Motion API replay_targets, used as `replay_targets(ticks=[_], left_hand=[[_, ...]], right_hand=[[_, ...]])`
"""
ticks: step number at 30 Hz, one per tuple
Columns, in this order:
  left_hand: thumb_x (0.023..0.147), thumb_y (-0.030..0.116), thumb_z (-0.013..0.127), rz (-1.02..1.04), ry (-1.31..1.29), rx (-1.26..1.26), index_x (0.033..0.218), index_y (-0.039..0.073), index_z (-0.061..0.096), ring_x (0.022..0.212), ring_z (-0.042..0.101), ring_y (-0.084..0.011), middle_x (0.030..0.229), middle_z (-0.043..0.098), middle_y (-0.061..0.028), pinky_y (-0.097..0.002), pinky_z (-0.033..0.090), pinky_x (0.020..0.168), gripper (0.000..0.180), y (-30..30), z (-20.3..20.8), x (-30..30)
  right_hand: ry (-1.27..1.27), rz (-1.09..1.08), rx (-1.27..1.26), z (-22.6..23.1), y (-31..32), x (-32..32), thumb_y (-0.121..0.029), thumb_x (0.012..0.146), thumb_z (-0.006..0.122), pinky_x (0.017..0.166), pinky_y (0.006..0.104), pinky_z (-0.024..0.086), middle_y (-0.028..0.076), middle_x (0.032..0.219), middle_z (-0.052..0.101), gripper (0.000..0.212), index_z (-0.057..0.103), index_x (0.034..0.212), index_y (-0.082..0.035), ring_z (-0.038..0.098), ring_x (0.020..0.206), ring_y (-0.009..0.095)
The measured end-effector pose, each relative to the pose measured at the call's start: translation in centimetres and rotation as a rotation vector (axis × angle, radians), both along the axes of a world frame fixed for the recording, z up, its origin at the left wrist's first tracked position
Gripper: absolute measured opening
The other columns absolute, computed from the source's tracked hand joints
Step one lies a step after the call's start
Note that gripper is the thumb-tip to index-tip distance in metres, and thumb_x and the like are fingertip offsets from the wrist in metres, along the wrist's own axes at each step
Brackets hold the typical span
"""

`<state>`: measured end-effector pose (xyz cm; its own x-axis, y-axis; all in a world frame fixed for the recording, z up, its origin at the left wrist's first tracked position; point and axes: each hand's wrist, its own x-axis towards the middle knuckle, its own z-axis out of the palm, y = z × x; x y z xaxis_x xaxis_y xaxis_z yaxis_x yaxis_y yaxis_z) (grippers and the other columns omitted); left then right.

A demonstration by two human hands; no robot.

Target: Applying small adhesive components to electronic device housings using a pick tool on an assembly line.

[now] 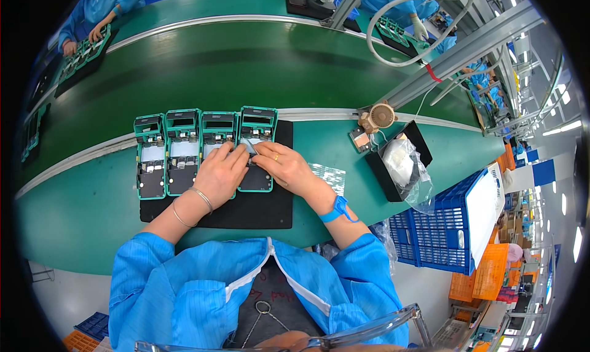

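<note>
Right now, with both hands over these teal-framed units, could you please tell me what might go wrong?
The left hand lies over part of the third teal-framed unit from the left, so a slip might disturb it. The rightmost unit, partly under the right hand, sits close beside it, so a nudge could shift both. The metal bangle on the left wrist could scratch a unit.

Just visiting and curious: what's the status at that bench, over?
Left hand, right hand at the row's rightmost teal-framed device; grips unclear. Three similar devices to its left. Hands partly block the view.
</note>
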<state>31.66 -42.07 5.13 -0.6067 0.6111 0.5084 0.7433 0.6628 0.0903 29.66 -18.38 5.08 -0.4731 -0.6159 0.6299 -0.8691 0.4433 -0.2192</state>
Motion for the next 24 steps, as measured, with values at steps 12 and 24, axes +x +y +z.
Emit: replay_targets(ticks=[12,24], left_hand=[[0.09,0.013,0.071,0.023,-0.106,-0.069,0.118,0.002,0.063,0.117,0.058,-0.0336,0.14,0.061,-0.0157,-0.044,0.051,0.097,0.031,0.8,0.5,-0.3],[0.09,0.021,0.073,-0.379,-0.144,0.069,0.119,0.001,0.065,0.127,0.057,-0.036,0.136,0.063,-0.0193,-0.0474,0.047,0.104,0.036,7.1,1.8,3.2]], right_hand=[[-0.04,-0.047,0.005,1.8,0.7,0.9,-0.001,0.083,0.078,0.092,0.0424,0.061,0.018,0.114,0.075,0.024,0.073,0.107,0.0,0.071,0.112,0.037],[-0.237,-0.493,-0.066,1.3,12.9,14.4,0.008,0.086,0.075,0.091,0.0435,0.06,0.019,0.114,0.076,0.022,0.074,0.107,0.002,0.072,0.112,0.038]])
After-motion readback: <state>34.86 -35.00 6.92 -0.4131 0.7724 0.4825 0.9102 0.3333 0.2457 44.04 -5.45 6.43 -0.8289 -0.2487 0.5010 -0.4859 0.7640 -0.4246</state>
